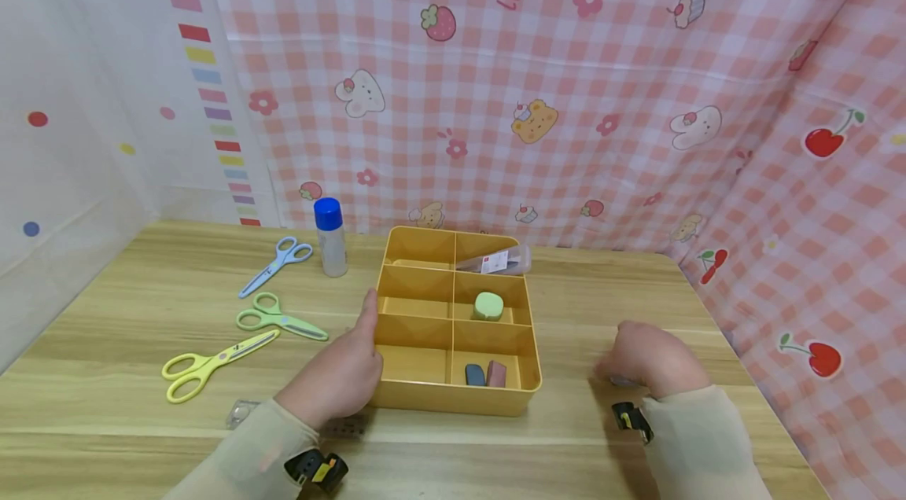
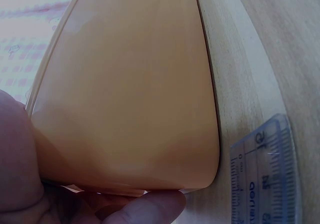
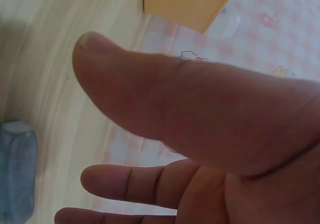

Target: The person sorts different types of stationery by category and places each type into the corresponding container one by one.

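Wood-grain table [image 1: 460, 462], one, bears all items listed. Nearest: two pale sleeves [image 1: 701, 445], two black wrist straps [image 1: 318, 468], and one clear ruler [image 2: 265, 179] partly under the left forearm, just beside the box. One clear piece [image 1: 239, 413] shows left of that sleeve; whether it belongs to the ruler cannot be told.

Two hands are present. Left hand [image 1: 336, 374] touches the left side of the box, index finger straight along it. Right hand [image 1: 658, 358] is well apart from the box at the right; its thumb and two visible fingers are spread, pinching nothing. One grey block [image 3: 17, 174] lies on the table near them.

One yellow box [image 1: 453, 400] stands mid-table, six compartments in three rows of two. Front right: one blue block [image 1: 475, 376], one pink block [image 1: 497, 374]. Middle right: one green block [image 1: 488, 306]. Back right: one clear case [image 1: 522, 258], tilted.

Left of the box, three scissors: yellow [image 1: 221, 359], green [image 1: 279, 319], blue [image 1: 274, 267]. One blue-capped bottle [image 1: 333, 248] stands upright. Beyond hangs pink checked cloth [image 1: 481, 83].
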### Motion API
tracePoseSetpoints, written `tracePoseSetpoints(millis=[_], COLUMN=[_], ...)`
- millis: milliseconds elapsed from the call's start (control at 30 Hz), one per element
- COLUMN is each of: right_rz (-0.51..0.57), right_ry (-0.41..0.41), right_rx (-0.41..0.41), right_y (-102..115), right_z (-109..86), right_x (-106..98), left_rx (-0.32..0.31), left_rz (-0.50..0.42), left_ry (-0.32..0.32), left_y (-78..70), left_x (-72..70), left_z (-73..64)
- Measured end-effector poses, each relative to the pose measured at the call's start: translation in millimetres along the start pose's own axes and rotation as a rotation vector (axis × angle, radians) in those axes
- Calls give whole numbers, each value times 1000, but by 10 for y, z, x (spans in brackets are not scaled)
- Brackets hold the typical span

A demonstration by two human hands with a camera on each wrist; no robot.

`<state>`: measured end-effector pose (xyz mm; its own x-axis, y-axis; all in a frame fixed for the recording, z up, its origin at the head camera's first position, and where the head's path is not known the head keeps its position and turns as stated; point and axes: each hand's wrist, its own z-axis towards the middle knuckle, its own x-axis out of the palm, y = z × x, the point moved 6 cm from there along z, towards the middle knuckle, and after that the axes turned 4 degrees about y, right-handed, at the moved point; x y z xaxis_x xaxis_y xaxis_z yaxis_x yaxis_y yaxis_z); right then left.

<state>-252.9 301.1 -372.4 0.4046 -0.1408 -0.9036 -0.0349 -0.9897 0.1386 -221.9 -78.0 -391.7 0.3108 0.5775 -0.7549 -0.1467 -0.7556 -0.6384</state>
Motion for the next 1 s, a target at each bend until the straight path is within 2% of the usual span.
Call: tracePoseSetpoints(millis=[667,1000], right_rz=[9,-23], right_ry=[35,11], right_rx=[-4,-17], right_y=[-47,-59], right_z=[19,31], right_x=[73,101], left_rx=[-21,-41], left_rz=[-17,-19], left_ry=[1,7], left_y=[8,25], left_x=[13,20], left_z=[2,14])
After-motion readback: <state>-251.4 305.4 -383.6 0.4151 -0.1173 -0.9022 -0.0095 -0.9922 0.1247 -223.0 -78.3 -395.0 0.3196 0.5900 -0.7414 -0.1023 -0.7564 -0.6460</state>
